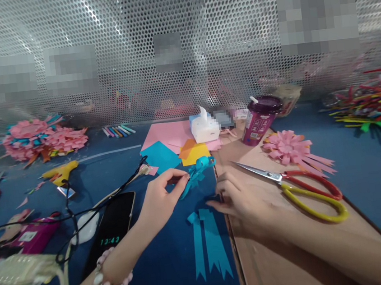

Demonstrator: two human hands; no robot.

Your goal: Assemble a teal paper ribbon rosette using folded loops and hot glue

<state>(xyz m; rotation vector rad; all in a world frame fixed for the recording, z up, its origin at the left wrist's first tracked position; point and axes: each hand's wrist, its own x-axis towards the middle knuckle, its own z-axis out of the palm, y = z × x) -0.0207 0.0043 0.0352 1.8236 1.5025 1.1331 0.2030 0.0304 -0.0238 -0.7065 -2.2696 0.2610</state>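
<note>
My left hand [164, 198] pinches a curled blue paper flower piece [197, 171] between thumb and forefinger, just above the blue table cover. My right hand [240, 200] lies low on the edge of a brown board [278, 260], fingers bent, fingertips touching a dark blue scrap near the top of several cut blue paper strips [209, 242]. Whether it grips the scrap is unclear. Red and yellow scissors [300, 185] lie on the board just right of my right hand.
A phone [113, 227] and black cable [81, 208] lie at left, with a yellow glue gun [62, 172]. Coloured paper sheets [173, 146], a white tissue box [205, 128], a purple cup [259, 119], a pink paper flower [289, 148] and paper strips [373, 105] lie beyond.
</note>
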